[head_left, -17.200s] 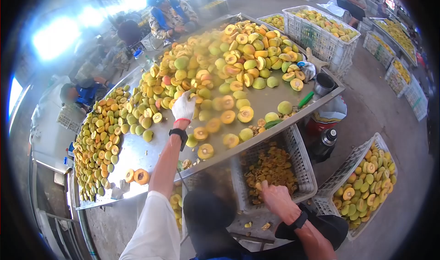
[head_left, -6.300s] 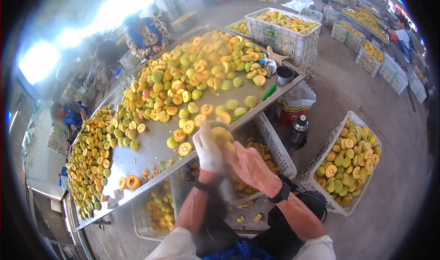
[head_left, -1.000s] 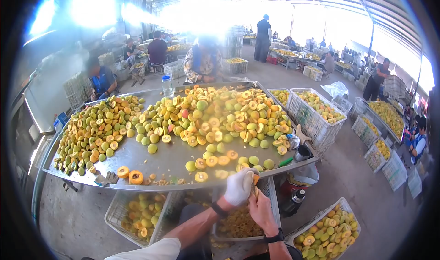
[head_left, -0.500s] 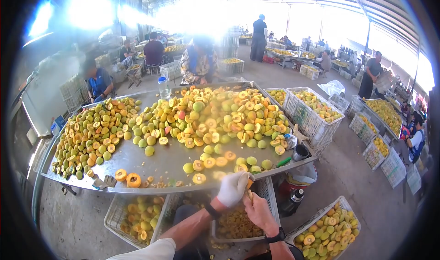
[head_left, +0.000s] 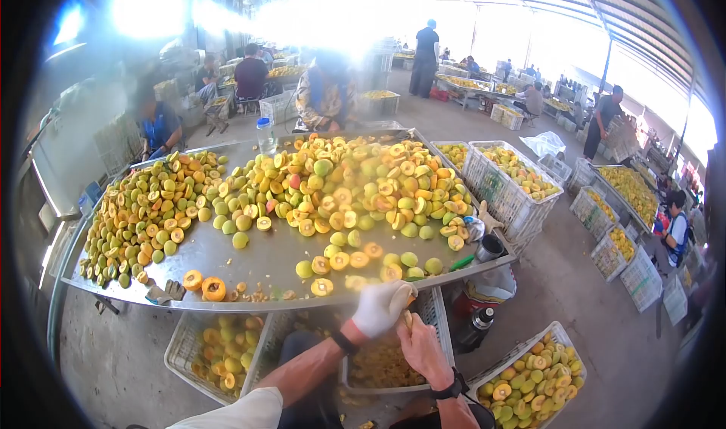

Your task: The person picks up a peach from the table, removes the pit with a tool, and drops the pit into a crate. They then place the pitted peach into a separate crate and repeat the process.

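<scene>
My left hand [head_left: 380,309], in a white glove, is closed around a peach half [head_left: 411,299] at the table's near edge; only an orange sliver of it shows. Just below, my bare right hand [head_left: 423,351] is closed on a small tool with a pale handle [head_left: 408,320], held up against the fruit. The tool's working end is hidden. Under both hands stands a crate of brown pits and scraps [head_left: 386,365]. Loose peach halves [head_left: 339,260] lie on the metal table [head_left: 249,266] close to my left hand, some cut side up.
Large heaps of halved peaches [head_left: 363,179] cover the table's far side. A bottle [head_left: 266,136], a metal cup [head_left: 490,247] and a green-handled tool [head_left: 462,263] stand or lie there. Fruit crates [head_left: 529,387] and a black thermos [head_left: 476,328] are below. A person in a patterned top [head_left: 324,100] sits opposite.
The view has shifted slightly, so the table sits a little higher and further left. Both hands stay together on the same peach half, with little visible movement.
</scene>
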Motion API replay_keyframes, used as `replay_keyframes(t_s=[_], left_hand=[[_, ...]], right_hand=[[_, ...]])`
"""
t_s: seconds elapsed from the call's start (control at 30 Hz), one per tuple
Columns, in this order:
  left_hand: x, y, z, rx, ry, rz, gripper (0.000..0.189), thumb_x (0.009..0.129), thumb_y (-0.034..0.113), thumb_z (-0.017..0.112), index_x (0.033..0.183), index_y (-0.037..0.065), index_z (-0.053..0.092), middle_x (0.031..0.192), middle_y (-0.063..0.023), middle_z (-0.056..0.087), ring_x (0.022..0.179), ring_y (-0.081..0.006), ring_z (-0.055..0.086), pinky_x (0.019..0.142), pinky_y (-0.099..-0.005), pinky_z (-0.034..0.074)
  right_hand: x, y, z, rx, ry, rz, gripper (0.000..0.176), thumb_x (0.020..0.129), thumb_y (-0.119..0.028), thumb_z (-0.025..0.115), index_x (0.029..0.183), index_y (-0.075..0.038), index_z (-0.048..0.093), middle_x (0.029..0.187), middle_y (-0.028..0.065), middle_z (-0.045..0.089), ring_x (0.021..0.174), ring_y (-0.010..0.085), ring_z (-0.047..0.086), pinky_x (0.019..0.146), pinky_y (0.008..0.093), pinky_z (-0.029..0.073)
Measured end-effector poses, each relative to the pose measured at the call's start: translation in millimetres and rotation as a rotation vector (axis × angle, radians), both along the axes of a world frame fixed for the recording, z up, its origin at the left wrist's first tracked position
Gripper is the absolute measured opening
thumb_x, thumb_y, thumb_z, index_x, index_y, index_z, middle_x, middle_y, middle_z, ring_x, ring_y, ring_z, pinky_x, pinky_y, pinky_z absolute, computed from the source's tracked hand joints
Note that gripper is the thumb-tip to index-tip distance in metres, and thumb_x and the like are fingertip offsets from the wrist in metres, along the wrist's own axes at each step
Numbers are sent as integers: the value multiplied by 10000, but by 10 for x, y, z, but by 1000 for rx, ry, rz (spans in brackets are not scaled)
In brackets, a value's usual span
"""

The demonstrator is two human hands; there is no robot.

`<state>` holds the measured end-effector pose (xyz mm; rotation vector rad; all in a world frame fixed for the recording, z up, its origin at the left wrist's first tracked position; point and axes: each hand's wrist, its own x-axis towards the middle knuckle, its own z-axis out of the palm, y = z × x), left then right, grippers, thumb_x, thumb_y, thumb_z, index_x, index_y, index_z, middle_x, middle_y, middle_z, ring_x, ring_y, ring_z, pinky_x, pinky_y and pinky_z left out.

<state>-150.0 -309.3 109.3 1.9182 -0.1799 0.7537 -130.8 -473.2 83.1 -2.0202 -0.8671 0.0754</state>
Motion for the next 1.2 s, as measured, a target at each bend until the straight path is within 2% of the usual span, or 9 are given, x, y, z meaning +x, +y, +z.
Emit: replay_keyframes(t_s=[0.13,0.27,0.33,0.43,0.53,0.7,0.83,0.93,1.2], left_hand=[[34,24,-20,66,-65,24,264,1002,97,491,958,4,734,820,-162,708,684,-293,680,667,-357,549],[-12,51,61,145,-80,4,262,1000,97,492,958,13,736,830,-160,712,699,-300,692,669,-364,554],[-16,45,62,145,-72,-16,262,1003,102,492,955,14,733,832,-156,714,699,-289,695,664,-361,553],[21,12,-26,90,-56,-13,258,1006,107,495,951,12,728,834,-150,716,696,-273,696,661,-353,551],[22,23,-36,61,-14,-17,253,1008,110,500,956,8,725,838,-148,718,694,-260,695,664,-341,552],[-22,41,20,56,-50,-50,253,1007,107,498,969,-1,724,849,-151,716,700,-257,694,671,-332,555],[-25,48,21,85,-53,-50,253,1005,101,497,970,-9,722,869,-151,722,709,-249,698,676,-333,558],[21,52,-46,36,-89,-55,254,1002,99,496,969,-12,722,873,-156,722,701,-255,698,675,-333,560],[-113,111,72,85,21,-73,255,1002,103,504,963,-34,716,925,-159,731,741,-222,696,699,-336,556]], right_hand=[[41,8,36,64,182,67,404,1062,-363,563,929,15,514,652,79,580,574,181,596,531,411,456],[26,-67,379,-39,707,100,348,1050,-293,567,922,31,573,754,281,629,734,469,654,628,498,492],[60,-94,240,-18,700,115,346,1052,-295,572,906,18,563,706,221,635,626,391,661,566,451,482],[61,-38,-48,-14,-128,25,352,1056,-320,589,874,-23,531,642,49,567,498,136,552,457,324,398],[52,-16,-51,83,7,60,367,1057,-334,591,878,-20,528,633,57,567,478,170,538,452,329,395],[11,-93,328,-49,819,96,379,1061,-316,560,953,48,566,790,281,636,749,510,609,648,490,495],[9,-46,66,-32,253,82,360,1065,-301,556,966,45,555,760,239,613,668,410,608,646,458,499],[20,-5,-21,61,1,66,303,1052,-285,561,918,-14,541,655,33,571,495,121,528,467,329,423],[54,-83,230,-47,891,174,322,1059,-277,564,966,31,540,682,217,580,599,372,585,609,456,494]])
